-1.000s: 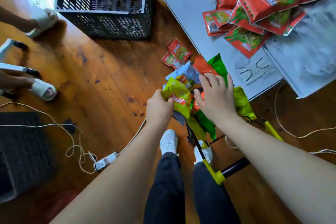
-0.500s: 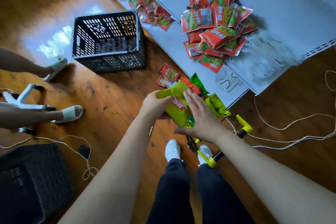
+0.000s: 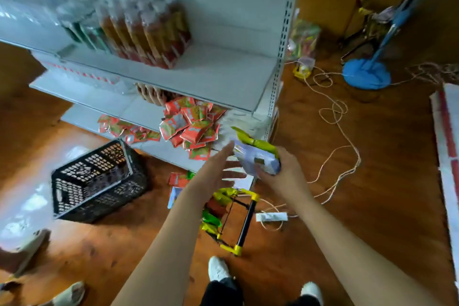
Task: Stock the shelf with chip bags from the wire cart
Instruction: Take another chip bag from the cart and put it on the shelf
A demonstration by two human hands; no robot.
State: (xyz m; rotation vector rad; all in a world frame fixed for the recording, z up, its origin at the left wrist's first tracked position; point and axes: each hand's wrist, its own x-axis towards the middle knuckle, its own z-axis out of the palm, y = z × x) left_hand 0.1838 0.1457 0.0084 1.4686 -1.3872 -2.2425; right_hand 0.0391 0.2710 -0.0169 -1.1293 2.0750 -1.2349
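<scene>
Head view: right hand point(image 3: 285, 176) apparently clutches bags point(image 3: 258, 156); left hand point(image 3: 216, 171) splayed.

One black plastic crate point(image 3: 96, 181) sits on the floor left of the white shelf unit point(image 3: 173, 77), and one wire cart point(image 3: 233, 221) in front of it. One blue fan base point(image 3: 365, 74) stands to its right. Two hands show: left hand point(image 3: 213, 176), right hand point(image 3: 280, 176). The red snack packets point(image 3: 191, 126) on its lowest board are too many and too blurred to count.

Shelf point(image 3: 223, 74) white. Packets point(image 3: 191, 126) red-orange with green print. Held bag point(image 3: 255, 154) yellow-green, pale lilac. Crate point(image 3: 99, 181) black lattice. Floor point(image 3: 372, 181) reddish-brown wood.
</scene>
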